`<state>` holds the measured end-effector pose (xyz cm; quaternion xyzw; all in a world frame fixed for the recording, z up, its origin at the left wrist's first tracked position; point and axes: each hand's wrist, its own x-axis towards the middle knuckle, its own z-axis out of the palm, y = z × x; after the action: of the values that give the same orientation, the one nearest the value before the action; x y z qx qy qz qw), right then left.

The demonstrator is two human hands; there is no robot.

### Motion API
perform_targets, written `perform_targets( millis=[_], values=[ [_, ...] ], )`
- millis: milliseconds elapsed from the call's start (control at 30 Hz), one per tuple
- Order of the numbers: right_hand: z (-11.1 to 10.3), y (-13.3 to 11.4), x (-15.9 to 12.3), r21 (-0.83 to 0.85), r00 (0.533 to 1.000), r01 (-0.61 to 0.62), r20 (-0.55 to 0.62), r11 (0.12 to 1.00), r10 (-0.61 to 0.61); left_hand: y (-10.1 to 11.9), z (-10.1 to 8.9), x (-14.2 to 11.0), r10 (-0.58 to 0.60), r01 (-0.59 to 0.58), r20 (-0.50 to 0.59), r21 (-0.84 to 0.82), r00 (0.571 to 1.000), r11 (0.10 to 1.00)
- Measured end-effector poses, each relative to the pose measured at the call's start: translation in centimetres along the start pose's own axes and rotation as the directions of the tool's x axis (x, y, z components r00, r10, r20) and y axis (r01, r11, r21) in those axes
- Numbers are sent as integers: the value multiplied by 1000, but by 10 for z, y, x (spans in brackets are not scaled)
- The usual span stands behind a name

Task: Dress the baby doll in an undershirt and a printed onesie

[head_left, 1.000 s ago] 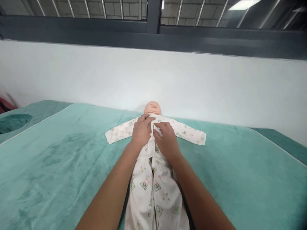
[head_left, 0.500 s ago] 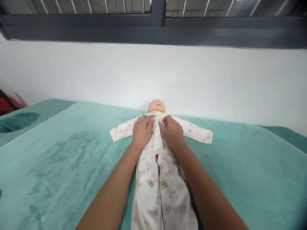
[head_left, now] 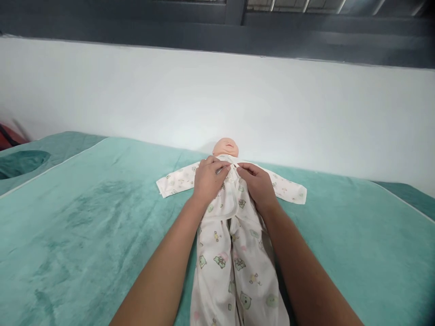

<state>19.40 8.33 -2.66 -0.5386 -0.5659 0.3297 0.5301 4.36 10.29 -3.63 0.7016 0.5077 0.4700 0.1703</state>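
Observation:
A baby doll lies on its back with its head against the wall. It wears a white baby shirt with small printed animals, sleeves spread to both sides, and matching trousers. My left hand pinches the shirt's front edge just below the neck. Opposite it, my right hand grips the other front edge between thumb and fingers. The two sets of fingertips are close together at the upper chest. Whatever fastener lies between them is too small to make out.
A teal plush cover spreads under the doll. Behind it rises a white wall below a dark window frame. A red and black object shows at the far left edge.
The view has tilted and shifted slightly. My fingers have moved from around the middle of the placket to the shirt's edges near the neck, and the front flap lies flatter.

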Motion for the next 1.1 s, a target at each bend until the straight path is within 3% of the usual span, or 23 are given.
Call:
perform_targets(
  millis=[200,467,700,867,1000,1100],
  values=[
    [0,-4,-3,-74,1000,-13,1,997,14,6,-6,-2,-31,33,48,-38,998,999],
    [4,-9,-5,-198,996,89,-4,976,-92,16,-8,-2,-26,58,108,-301,994,952],
    [2,-6,-6,-252,988,149,73,956,-134,17,-4,-8,-63,61,1,-243,998,968],
    [2,-9,-11,-345,971,234,135,909,-198,13,-4,-10,39,-44,-37,-169,999,985],
    [-3,-14,-19,-179,990,130,77,975,-118,13,-2,-12,130,-131,-34,-40,991,991],
    [-6,-21,-28,-250,997,63,66,966,-48,18,-3,-19,139,-141,-56,-34,989,989]
  ],
)
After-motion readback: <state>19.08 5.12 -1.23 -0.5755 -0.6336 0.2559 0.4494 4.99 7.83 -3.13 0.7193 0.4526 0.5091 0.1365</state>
